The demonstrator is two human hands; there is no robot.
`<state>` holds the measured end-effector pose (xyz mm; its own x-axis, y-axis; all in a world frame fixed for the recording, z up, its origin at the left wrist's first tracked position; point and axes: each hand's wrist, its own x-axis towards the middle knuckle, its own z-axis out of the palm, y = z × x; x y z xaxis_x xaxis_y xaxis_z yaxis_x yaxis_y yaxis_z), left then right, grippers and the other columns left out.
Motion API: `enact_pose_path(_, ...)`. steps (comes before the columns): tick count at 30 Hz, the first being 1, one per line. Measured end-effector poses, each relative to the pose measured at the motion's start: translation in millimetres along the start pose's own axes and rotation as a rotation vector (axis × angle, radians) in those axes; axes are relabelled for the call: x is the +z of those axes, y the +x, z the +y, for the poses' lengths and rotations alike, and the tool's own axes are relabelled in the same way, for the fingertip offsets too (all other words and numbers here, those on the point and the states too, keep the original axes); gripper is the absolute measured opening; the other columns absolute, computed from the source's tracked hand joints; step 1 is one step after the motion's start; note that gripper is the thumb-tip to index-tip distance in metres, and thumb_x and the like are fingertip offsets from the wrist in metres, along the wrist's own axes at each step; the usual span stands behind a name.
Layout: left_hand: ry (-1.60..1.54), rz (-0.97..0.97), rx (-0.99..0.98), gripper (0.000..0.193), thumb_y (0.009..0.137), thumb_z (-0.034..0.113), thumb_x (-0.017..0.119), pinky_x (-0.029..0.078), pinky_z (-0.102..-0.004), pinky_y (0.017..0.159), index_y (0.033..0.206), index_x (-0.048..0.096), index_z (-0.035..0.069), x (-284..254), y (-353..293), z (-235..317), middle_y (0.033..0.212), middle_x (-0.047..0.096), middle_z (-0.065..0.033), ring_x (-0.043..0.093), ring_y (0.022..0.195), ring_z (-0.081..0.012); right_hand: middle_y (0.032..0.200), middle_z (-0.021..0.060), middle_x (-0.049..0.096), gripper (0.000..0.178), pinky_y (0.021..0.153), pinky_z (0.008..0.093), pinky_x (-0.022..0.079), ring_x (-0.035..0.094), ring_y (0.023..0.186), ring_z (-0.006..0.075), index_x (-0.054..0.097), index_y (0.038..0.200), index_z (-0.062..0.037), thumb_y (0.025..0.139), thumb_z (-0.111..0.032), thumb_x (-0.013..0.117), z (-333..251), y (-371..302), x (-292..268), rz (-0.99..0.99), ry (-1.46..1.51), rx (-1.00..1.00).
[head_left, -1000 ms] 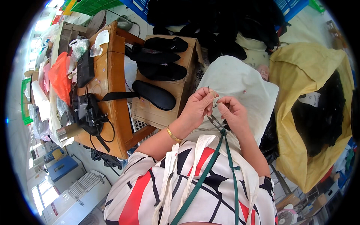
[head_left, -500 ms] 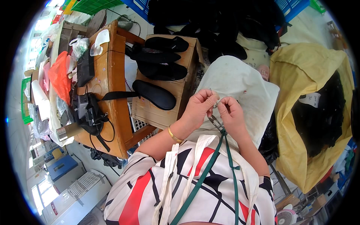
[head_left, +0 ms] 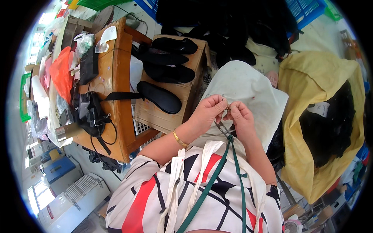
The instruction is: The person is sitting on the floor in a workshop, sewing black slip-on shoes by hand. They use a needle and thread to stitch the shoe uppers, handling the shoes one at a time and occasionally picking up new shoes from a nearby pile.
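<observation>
My left hand (head_left: 211, 110) and my right hand (head_left: 241, 119) meet over the pale cloth (head_left: 252, 83) across my lap. Thumb and forefinger are pinched together on each hand, the fingertips almost touching. What lies between them is too small to make out; a fine needle-like sliver shows by the left fingertips. Just below the hands hang small metal thread snips (head_left: 222, 129) on a green ribbon (head_left: 210, 184) that runs down my front. Several black cloth shoes (head_left: 160, 97) rest on a cardboard box (head_left: 155, 119) to the left of my hands.
A wooden table (head_left: 120, 128) with a black bag (head_left: 93, 116) and plastic wrappings stands at left. To the right is a yellow sack (head_left: 299, 155) of black items. More black shoes and cloth (head_left: 221, 23) pile up ahead, beside a blue crate (head_left: 307, 13).
The view has shifted slightly. Both hands stay pinched close together; the right fingers have lifted and turned a little, and the needle-like sliver shows less.
</observation>
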<state>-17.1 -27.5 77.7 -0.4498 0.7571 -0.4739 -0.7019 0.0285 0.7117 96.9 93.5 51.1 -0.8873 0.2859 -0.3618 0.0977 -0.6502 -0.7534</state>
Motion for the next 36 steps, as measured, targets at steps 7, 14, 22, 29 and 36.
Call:
enact_pose_path(7, 0.057, 0.030, 0.053, 0.014, 0.095, 0.021, 0.063, 0.041, -0.0186, 0.053, 0.092, 0.062, 0.007, -4.6, -0.1, -2.6, 0.077, 0.057, 0.0041, 0.049, 0.061, -0.0025, 0.089, -0.0018, 0.057, 0.016, 0.073, 0.0233, 0.045, 0.051, 0.076, 0.0073, 0.057, 0.094, -0.0046, 0.097, -0.020, 0.061, -9.8, 1.7, 0.5, 0.036, -0.249, -0.015)
enact_pose_path(14, 0.392, 0.162, 0.326, 0.009, 0.095, 0.017, 0.062, 0.042, -0.0190, 0.051, 0.095, 0.063, 0.008, -15.2, -3.4, 8.4, 0.075, 0.058, 0.0041, 0.047, 0.058, -0.0010, 0.077, 0.0031, 0.052, 0.009, 0.069, 0.0268, 0.044, 0.052, 0.075, 0.0149, 0.056, 0.088, -0.0042, 0.091, -0.010, 0.062, -26.1, -0.1, 29.0, 0.061, -0.752, -0.349)
enact_pose_path(22, -0.409, 0.325, 0.056, 0.012, 0.098, 0.021, 0.057, 0.036, -0.0190, 0.044, 0.094, 0.055, 0.010, -58.1, -4.5, 29.1, 0.066, 0.052, 0.0010, 0.044, 0.050, -0.0065, 0.076, 0.0126, 0.054, 0.006, 0.066, 0.0343, 0.045, 0.056, 0.072, 0.0280, 0.059, 0.084, -0.0034, 0.083, -0.005, 0.064, -18.6, 1.9, 63.3, -0.527, -1.056, -0.429)
enact_pose_path(29, -0.340, 0.409, 0.220, 0.010, 0.097, 0.013, 0.058, 0.019, -0.0166, 0.037, 0.087, 0.056, 0.010, -106.7, -53.7, 67.8, 0.056, 0.030, 0.0093, 0.026, 0.043, -0.0008, 0.078, -0.0011, 0.056, 0.013, 0.062, 0.0232, 0.045, 0.052, 0.070, 0.0063, 0.060, 0.089, -0.0018, 0.094, -0.014, 0.061, 4.6, 73.9, 8.9, 0.063, -0.607, -0.117)
enact_pose_path(36, -0.244, 0.524, 0.255, 0.010, 0.095, 0.014, 0.060, 0.020, -0.0170, 0.037, 0.087, 0.057, 0.010, -120.9, -67.5, 55.9, 0.055, 0.035, 0.0087, 0.029, 0.042, -0.0006, 0.084, 0.0022, 0.060, 0.015, 0.066, 0.0252, 0.048, 0.056, 0.072, 0.0116, 0.061, 0.101, -0.0019, 0.093, -0.014, 0.062, 19.8, 103.3, 9.7, 0.040, -0.766, -0.152)
